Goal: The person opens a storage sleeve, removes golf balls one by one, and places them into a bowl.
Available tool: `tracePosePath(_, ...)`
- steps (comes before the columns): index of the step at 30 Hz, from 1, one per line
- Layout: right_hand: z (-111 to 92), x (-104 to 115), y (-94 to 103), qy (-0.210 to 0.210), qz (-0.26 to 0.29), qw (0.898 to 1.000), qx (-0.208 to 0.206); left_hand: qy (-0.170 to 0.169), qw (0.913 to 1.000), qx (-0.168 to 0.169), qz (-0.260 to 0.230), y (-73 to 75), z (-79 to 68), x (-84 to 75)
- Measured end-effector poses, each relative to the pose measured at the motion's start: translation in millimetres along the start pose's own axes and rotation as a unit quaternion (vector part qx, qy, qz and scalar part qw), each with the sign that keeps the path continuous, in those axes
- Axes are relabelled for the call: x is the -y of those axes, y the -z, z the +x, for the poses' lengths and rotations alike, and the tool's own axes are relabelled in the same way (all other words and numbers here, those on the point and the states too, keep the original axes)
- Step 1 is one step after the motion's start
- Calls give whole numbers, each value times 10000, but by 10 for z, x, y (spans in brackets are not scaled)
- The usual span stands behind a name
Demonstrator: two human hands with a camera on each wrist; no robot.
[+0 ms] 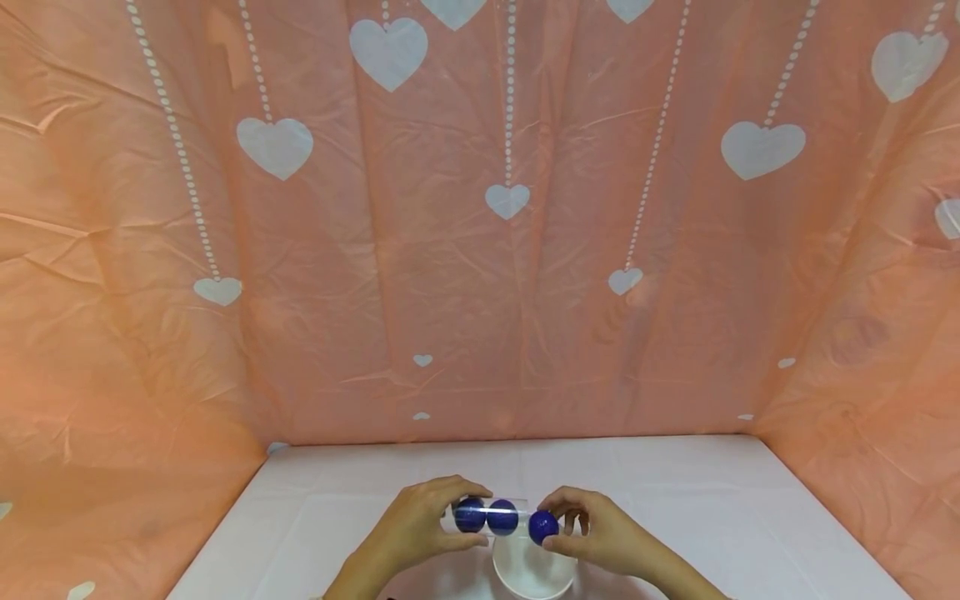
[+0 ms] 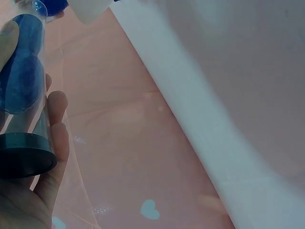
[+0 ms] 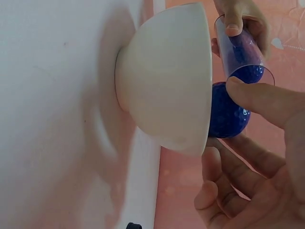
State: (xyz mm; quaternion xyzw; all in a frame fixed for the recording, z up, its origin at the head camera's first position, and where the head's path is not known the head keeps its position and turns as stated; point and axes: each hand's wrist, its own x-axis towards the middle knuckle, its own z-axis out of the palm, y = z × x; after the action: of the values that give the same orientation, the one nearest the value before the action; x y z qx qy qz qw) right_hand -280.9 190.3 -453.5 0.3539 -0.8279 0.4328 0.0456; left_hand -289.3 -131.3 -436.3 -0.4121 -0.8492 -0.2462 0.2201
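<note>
My left hand [image 1: 420, 521] grips a clear tube [image 3: 228, 55] lying roughly sideways, its open end toward my right hand. Inside it sit two dark blue balls, one nearer my left palm [image 1: 470, 515] and another blue ball [image 1: 502, 517] nearer the open end. A black cap [image 2: 26, 155] closes the tube's other end in the left wrist view. Between thumb and fingers my right hand [image 1: 596, 531] pinches a third blue ball [image 1: 543, 527], just outside the tube's mouth. Below the hands, a white bowl [image 1: 534, 579] stands upright; its contents are hard to make out.
A white-covered table [image 1: 322, 500] lies under the bowl and reaches back to an orange-pink sheet [image 1: 450, 292] printed with white hearts. The same sheeting rises along the left and right sides. A small dark object [image 3: 134, 225] shows at the bottom of the right wrist view.
</note>
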Motion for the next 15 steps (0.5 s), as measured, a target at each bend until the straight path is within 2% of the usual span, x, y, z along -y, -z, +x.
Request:
tracePosePath(9,-17,14,6,-158,-264,9995,121,-19,10000,-16,52,-1,-1,-12)
tracePosePath(15,-22,25,9,16,-378,9992,149,-64,9999,-45,118,-2,-6,-12)
